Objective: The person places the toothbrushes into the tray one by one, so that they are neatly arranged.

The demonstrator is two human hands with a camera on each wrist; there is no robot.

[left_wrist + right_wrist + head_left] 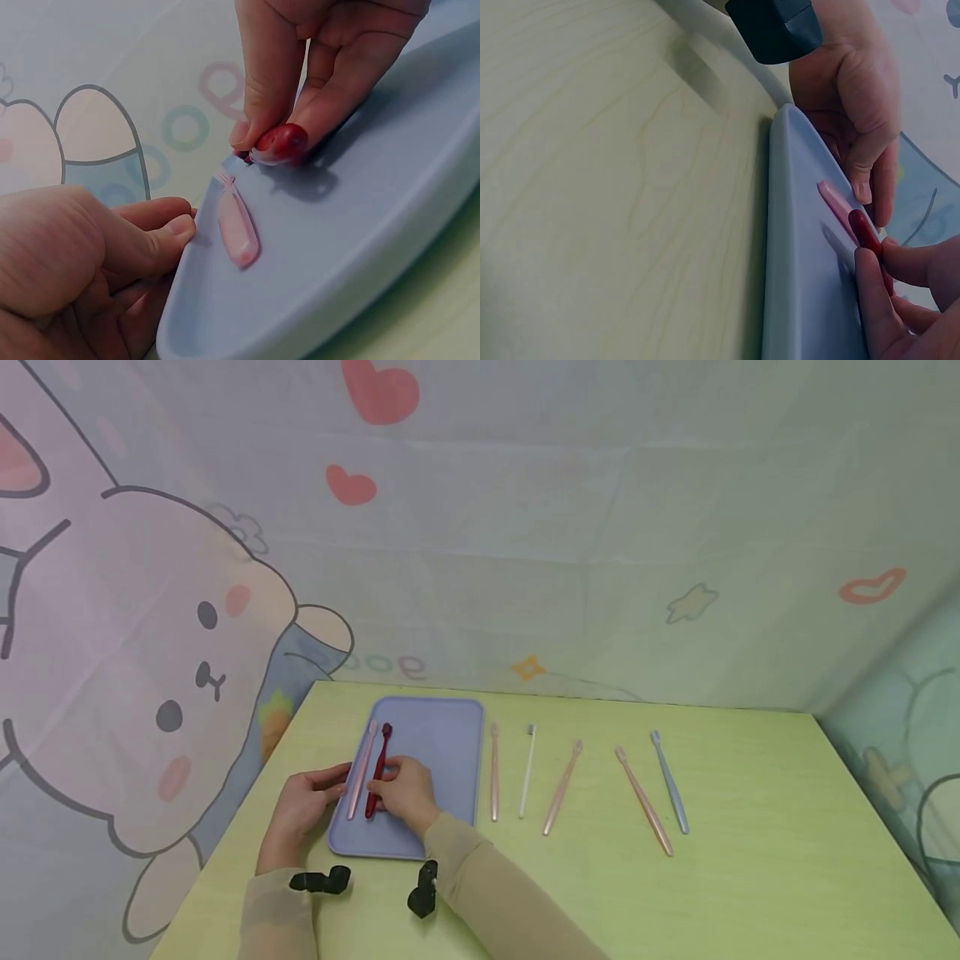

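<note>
My right hand [407, 791] pinches a dark red toothbrush [381, 770] by its handle, over the left part of a lavender-blue tray [450, 777]. In the left wrist view the round end of the red toothbrush [283, 141] points at the camera, and its shadow falls on the tray. A pink toothbrush [363, 768] lies in the tray along the left side, bristle end away from me. My left hand [302, 806] grips the tray's left rim, thumb on the edge, as the left wrist view shows of that hand [112, 255].
Right of the tray, a pink toothbrush [494, 777], a white one [528, 772] and another pink one [561, 789] lie spaced out on the light green table [787, 827]. Farther right are a pink [647, 804] and a blue toothbrush [671, 785]. A printed cloth [525, 527] hangs behind.
</note>
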